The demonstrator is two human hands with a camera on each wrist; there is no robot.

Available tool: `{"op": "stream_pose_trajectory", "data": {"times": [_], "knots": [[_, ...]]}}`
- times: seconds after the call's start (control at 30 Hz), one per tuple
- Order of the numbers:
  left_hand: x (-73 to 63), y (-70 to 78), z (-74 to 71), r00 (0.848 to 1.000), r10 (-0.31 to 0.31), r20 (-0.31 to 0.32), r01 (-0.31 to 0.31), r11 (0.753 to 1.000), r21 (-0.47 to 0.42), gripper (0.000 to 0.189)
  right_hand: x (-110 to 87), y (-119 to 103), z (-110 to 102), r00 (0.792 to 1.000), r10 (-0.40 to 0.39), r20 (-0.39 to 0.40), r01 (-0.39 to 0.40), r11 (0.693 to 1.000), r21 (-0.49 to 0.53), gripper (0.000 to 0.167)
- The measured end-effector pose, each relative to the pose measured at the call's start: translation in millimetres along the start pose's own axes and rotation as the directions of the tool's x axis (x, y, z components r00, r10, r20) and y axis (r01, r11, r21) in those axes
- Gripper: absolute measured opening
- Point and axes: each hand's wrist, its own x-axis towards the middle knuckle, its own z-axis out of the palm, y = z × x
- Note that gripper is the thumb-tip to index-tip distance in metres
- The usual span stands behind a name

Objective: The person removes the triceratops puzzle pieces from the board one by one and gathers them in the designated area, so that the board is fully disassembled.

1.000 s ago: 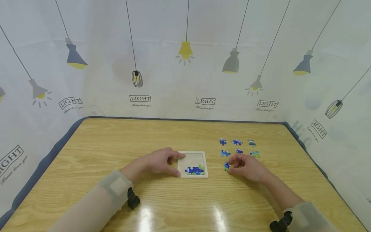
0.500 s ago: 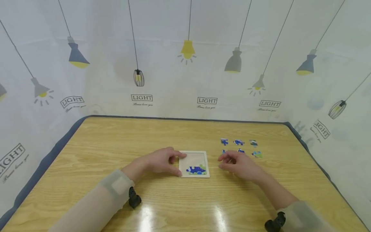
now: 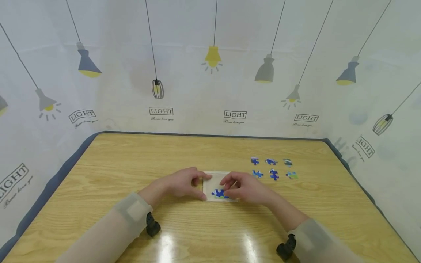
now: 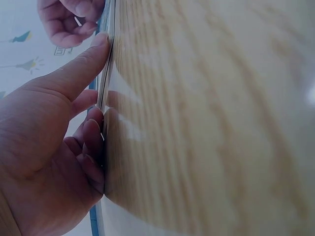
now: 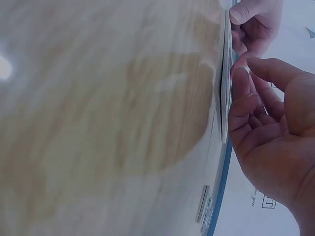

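A square pale puzzle tray (image 3: 208, 185) lies at the middle of the table, with joined blue and green puzzle pieces (image 3: 218, 193) along its near side. My left hand (image 3: 182, 182) grips the tray's left side, index finger at the far corner and thumb at the near one. Over the tray's right half is my right hand (image 3: 248, 188), thumb and index finger bent down close to the joined pieces. The piece it picked up is hidden under its fingers. In the right wrist view, the tray's edge (image 5: 225, 88) runs right beside the right fingertips.
Several loose puzzle pieces (image 3: 273, 174) lie in two rows to the right of the tray, beyond the right hand. The wooden table (image 3: 148, 151) meets a white printed curtain (image 3: 190, 98) at the back and sides.
My right hand pinched a blue and green piece beside the tray and has moved left over the tray; that piece is gone from the table. The left hand stays on the tray.
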Motion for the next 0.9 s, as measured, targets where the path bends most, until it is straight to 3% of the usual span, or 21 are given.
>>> {"op": "stream_pose_trajectory", "data": {"times": [0.17, 0.4, 0.67, 0.9], "knots": [[-0.9, 1.1, -0.1, 1.000, 0.006, 0.002, -0.006, 1.000, -0.005, 0.073, 5.0, -2.0, 4.3, 0.999, -0.020, 0.028, 0.020, 1.000, -0.002, 0.026], [-1.1, 2.0, -0.2, 1.000, 0.020, -0.005, -0.020, 1.000, 0.002, 0.074, 4.0, -1.2, 3.0, 0.999, 0.026, 0.028, -0.024, 0.999, -0.048, 0.030], [-2.3, 2.5, -1.0, 1.000, 0.008, -0.004, -0.008, 1.000, -0.003, 0.074, 3.8, -1.1, 4.7, 0.999, 0.004, 0.042, 0.001, 0.993, -0.114, 0.028], [-1.7, 0.8, 0.4, 1.000, 0.005, -0.004, -0.005, 1.000, -0.002, 0.074, 4.9, 1.4, 5.5, 0.999, 0.011, 0.035, -0.008, 0.995, -0.095, 0.027]]}}
